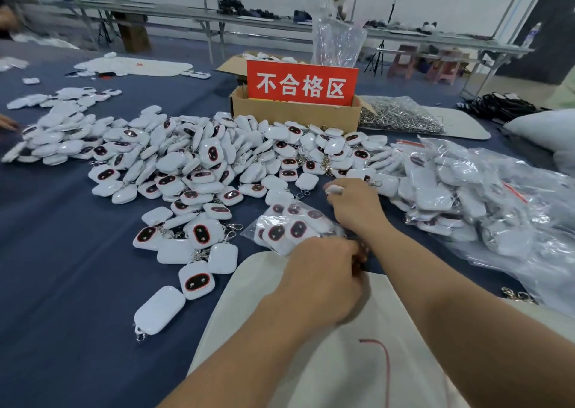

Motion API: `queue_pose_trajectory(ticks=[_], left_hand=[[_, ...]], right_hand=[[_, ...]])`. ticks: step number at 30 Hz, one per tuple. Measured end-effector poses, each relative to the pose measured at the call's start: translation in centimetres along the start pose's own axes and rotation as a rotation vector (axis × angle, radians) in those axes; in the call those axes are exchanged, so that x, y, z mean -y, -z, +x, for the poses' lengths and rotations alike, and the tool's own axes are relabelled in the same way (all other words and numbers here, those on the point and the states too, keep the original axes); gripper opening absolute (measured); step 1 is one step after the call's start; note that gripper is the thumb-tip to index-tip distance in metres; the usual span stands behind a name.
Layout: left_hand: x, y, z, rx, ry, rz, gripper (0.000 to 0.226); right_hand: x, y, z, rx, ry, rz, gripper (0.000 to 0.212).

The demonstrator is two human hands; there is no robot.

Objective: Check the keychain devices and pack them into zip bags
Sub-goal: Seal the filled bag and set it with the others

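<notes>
We are pinching the near edge of the part-filled zip bag (pixel 289 228) with our left hand (pixel 323 272) while our right hand (pixel 356 204) is gripping a keychain device (pixel 334 189) just beyond it; risk, we judge: its clip snagging the slack bag mouth.

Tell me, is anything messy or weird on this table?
Nothing looks broken. The keychain devices lie in a jumbled heap on the blue table, some face up, some face down, and one lies alone near the front. Loose metal clasps sit at the right.
</notes>
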State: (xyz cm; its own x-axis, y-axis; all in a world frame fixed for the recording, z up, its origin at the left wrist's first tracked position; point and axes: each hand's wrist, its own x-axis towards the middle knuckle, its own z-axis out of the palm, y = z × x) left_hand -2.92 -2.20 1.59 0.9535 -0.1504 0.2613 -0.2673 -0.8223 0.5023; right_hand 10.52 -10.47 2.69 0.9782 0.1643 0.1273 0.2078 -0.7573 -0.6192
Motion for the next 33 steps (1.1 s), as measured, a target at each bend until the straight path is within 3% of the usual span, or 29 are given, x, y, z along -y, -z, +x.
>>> queue_pose_trajectory(ticks=[5, 8, 12, 16, 21, 25, 33], left_hand=[[-0.4, -0.5, -0.5, -0.056, 0.007, 0.030, 0.024], [-0.8, -0.5, -0.6, -0.058, 0.023, -0.164, 0.020], [-1.3, -0.7, -0.4, 0.030, 0.066, -0.432, 0.013], [-1.5, -1.0, -0.5, -0.003, 0.130, -0.710, 0.008], [-1.5, -0.7, -0.5, -0.112, 0.159, -0.781, 0.016], [-1.2, -0.4, 0.4, -0.146, 0.212, -0.814, 0.017], [-0.5, 0.0, 0.4, -0.038, 0.105, -0.758, 0.023]], right_hand=[[-1.6, 3.6, -7.8, -0.137, -0.204, 0.715, 0.024], [-3.1, 4.6, -12.7, -0.193, -0.170, 0.849, 0.023], [-3.4, 5.0, -15.1, -0.135, -0.143, 0.967, 0.022], [-3.4, 5.5, -14.6, -0.034, -0.175, 1.051, 0.015], [-4.2, 6.1, -13.7, 0.126, -0.219, 1.012, 0.013], [-3.7, 5.8, -13.2, 0.139, -0.223, 0.967, 0.012], [-3.6, 5.6, -13.3, 0.050, -0.216, 0.866, 0.014]])
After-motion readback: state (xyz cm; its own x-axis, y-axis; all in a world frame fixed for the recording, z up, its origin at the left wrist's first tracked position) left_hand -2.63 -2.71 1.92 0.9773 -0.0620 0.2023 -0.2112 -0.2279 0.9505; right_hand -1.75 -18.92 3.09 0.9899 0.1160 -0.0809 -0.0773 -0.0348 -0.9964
